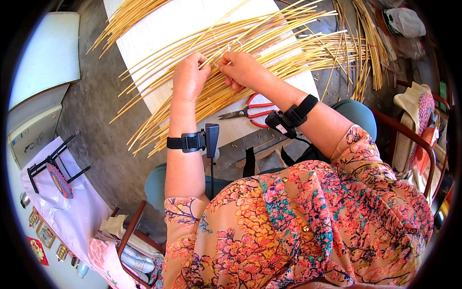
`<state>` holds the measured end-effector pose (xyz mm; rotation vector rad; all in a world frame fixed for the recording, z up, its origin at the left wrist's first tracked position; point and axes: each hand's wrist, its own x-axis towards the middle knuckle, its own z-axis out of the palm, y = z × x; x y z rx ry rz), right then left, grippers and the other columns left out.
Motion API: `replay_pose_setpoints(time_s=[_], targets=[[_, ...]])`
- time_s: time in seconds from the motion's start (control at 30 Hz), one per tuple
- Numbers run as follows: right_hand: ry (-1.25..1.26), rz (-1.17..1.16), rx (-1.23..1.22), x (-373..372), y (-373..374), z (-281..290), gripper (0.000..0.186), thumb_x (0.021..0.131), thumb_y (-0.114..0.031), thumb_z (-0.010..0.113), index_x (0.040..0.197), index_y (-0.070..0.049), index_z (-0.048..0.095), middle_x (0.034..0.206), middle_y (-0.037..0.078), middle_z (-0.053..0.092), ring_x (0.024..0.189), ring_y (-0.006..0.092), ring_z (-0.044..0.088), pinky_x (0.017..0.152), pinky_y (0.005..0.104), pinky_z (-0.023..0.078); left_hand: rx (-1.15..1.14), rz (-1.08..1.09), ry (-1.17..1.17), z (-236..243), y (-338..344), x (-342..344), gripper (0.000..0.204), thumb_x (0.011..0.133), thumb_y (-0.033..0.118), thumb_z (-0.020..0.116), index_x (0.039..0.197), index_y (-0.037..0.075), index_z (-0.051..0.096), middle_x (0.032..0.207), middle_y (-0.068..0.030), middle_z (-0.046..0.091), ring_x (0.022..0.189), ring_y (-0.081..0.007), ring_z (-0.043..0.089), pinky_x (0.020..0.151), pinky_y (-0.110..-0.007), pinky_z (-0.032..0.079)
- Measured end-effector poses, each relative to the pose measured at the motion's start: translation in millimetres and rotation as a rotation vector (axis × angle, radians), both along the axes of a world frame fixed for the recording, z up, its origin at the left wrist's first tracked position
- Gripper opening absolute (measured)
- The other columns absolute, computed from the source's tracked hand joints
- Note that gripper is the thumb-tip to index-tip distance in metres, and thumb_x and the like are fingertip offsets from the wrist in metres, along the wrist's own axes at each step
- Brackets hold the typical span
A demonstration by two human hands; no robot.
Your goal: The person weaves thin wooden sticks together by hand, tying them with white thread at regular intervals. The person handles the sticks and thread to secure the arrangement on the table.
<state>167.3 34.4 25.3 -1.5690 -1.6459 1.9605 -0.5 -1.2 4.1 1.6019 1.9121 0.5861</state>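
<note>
Over a pale wood-grain tabletop [150,34], above a grey concrete floor [110,98], beside a brown chair arm [131,228] at near left. Spread crosswise on the tabletop, beneath two hands: slender, golden-yellow stalks [214,98], overlapping too densely to count. Left hand [188,81] clenched, contents hidden; right hand [239,70] pinching one white cord [235,42], looped. One pair of red-handled shears [247,112] near the stalks; one separate stalk bundle [129,20], far left.
</note>
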Motion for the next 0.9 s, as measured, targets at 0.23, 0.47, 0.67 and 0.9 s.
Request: replay_pose_setpoints(time_s=[0.23, 0.47, 0.67, 0.9], targets=[[0.000, -0.006, -0.014, 1.4, 0.4, 1.2, 0.013, 0.089, -0.015, 0.054, 0.094, -0.004, 0.059, 0.063, 0.004, 0.061, 0.045, 0.0105, 0.056, 0.042, 0.0255, 0.047, -0.067, 0.020, -0.024, 5.6, 2.3, -0.6, 0.015, 0.079, 0.018, 0.068, 0.084, 0.004, 0.065, 0.076, -0.0158, 0.066, 0.071, -0.0313, 0.064, 0.066, -0.037, 0.049], [-0.001, 0.026, 0.005, 1.2, 0.9, 0.4, 0.013, 0.089, -0.015, 0.054, 0.095, -0.004, 0.059, 0.063, 0.004, 0.061, 0.045, 0.0102, 0.055, 0.041, 0.0253, 0.046, -0.106, 0.039, -0.013, 2.8, 4.1, -5.0, 0.017, 0.083, 0.022, 0.064, 0.086, 0.005, 0.067, 0.077, -0.0162, 0.066, 0.072, -0.0316, 0.064, 0.068, -0.039, 0.049], [0.001, 0.018, -0.006, 0.5, 0.4, -0.3, 0.014, 0.090, -0.016, 0.054, 0.096, -0.004, 0.059, 0.062, 0.004, 0.061, 0.045, 0.0101, 0.055, 0.041, 0.0250, 0.046, -0.141, 0.061, -0.039, 6.3, 5.0, -3.5, 0.018, 0.083, 0.022, 0.062, 0.086, 0.005, 0.067, 0.076, -0.0159, 0.066, 0.071, -0.0301, 0.064, 0.067, -0.038, 0.049], [-0.007, 0.042, 0.008, 1.2, 0.0, 1.6, 0.014, 0.090, -0.016, 0.055, 0.096, -0.004, 0.059, 0.063, 0.004, 0.061, 0.045, 0.0095, 0.055, 0.042, 0.0245, 0.046, -0.141, 0.072, -0.086, 4.7, 5.0, -4.8, 0.017, 0.082, 0.021, 0.062, 0.084, 0.004, 0.068, 0.073, -0.0152, 0.066, 0.068, -0.0281, 0.063, 0.065, -0.036, 0.048]])
